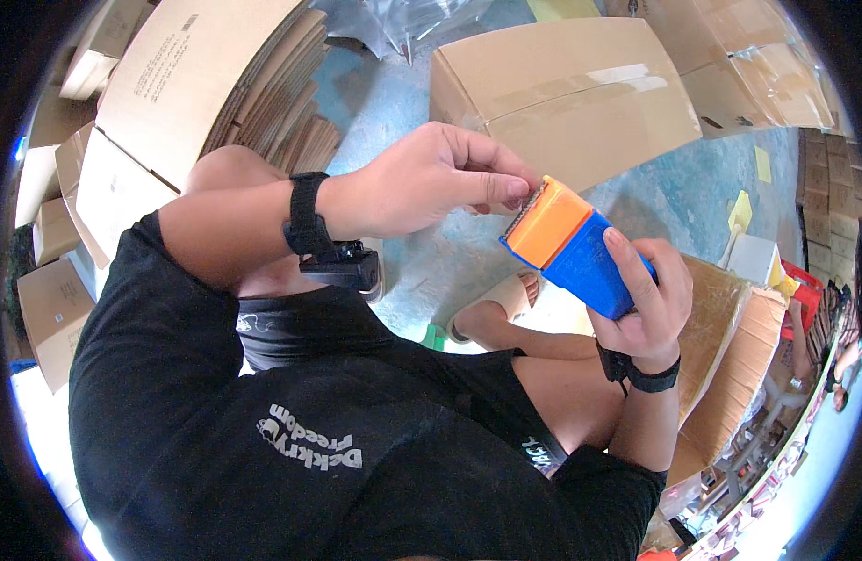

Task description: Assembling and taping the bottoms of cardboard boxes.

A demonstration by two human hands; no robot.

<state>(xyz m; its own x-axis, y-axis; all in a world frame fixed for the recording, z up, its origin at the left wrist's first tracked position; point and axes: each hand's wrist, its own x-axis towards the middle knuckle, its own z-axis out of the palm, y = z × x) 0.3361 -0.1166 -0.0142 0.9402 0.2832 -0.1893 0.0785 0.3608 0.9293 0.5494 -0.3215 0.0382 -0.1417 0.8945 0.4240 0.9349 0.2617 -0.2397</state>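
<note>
My right hand [646,299] is wrapped round a blue and orange handheld tape dispenser [571,248], raised above my lap. Its toothed cutting edge points up and to the left. At that edge my left hand [440,178] is closed, thumb and fingertips pinched together against the orange end. Whatever lies between those fingertips, perhaps the tape's end, is too small to make out. Each wrist wears a black strap, and a small black device [342,266] hangs from the left one.
Ahead of me a taped cardboard carton [581,93] rests on the blue floor [403,252]. A stack of flattened cartons [272,103] stands at the left beside more boxes. On my right is an open carton [730,365]. A yellow-tipped object [740,211] lies beyond it.
</note>
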